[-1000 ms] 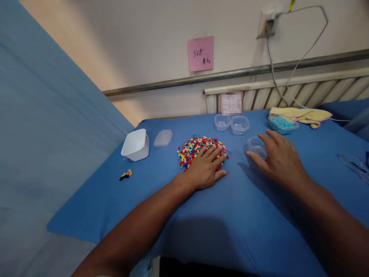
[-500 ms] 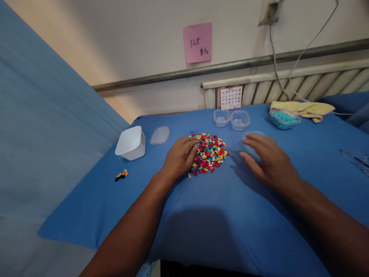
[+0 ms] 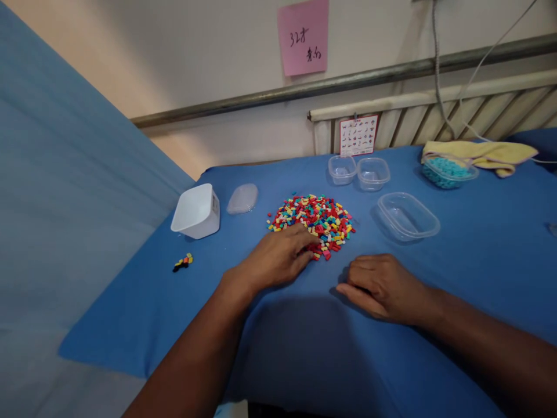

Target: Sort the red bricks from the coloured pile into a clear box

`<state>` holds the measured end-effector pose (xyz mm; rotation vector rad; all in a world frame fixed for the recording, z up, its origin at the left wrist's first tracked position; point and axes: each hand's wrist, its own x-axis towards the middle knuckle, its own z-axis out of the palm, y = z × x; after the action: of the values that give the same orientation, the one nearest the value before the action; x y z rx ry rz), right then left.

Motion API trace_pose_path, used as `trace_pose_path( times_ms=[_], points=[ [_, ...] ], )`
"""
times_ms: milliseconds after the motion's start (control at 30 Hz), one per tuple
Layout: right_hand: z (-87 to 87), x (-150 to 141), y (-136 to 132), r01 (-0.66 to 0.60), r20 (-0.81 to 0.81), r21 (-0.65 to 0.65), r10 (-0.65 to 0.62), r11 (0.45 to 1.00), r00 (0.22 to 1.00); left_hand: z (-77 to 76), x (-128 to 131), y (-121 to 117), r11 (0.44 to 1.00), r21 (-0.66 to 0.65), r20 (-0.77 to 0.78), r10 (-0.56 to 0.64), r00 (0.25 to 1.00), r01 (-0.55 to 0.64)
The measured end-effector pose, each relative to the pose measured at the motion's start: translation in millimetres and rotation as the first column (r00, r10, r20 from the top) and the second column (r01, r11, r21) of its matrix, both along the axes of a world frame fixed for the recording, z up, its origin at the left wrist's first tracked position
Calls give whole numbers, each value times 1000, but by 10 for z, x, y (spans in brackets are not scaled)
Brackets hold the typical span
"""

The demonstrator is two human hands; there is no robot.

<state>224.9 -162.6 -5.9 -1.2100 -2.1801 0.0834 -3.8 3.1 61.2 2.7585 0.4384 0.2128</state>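
So my left hand (image 3: 289, 252) is on the near edge of the pile of colorful little pieces (image 3: 319, 220), mid-table; fingers loosely curled over it, can't tell if they're pinching anything. My right hand (image 3: 383, 287) is down on the blue cloth (image 3: 304, 337), just to the near right of the pile, fingers curled in together; can't see anything in it. The big clear tub (image 3: 409, 217) sits on the far side of that hand, not touching it; two small clear tubs (image 3: 358, 172) are beyond the pile; white box (image 3: 196, 212) and a flat clear lid (image 3: 242, 199) are off to the left.
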Motion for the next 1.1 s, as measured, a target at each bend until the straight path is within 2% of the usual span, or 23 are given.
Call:
trace_pose_path(
  times_ms=[167,300,367,433,533,667,767,900,1100],
  points=[
    [32,13,16,12,-52,2,-12,1000,999,-48,6,7,985,169,-90,51,995,-35],
    [14,24,32,12,-69,-16,-13,1000,998,-159,89,64,969,224,100,82,992,-103],
    [1,27,38,8,-67,-16,-9,1000,998,-228,183,43,961,272,137,12,990,-49],
    [-7,28,39,9,-62,-19,-11,1000,998,-288,272,6,951,305,38,-66,997,51],
    [-8,32,36,15,-52,-40,-17,999,999,-329,306,-5,952,292,-100,-67,993,93],
    [7,40,36,8,-60,-65,-12,998,998,-302,155,115,954,299,-117,63,991,-26],
    [20,45,38,4,-67,-71,-9,997,998,-285,49,218,946,311,-55,113,992,-90],
    [32,47,30,6,-70,-77,-11,997,998,-301,34,257,949,294,134,78,988,-114],
    [36,50,20,2,-66,-79,-7,997,998,-262,62,189,959,275,160,24,987,-68]
  ],
)
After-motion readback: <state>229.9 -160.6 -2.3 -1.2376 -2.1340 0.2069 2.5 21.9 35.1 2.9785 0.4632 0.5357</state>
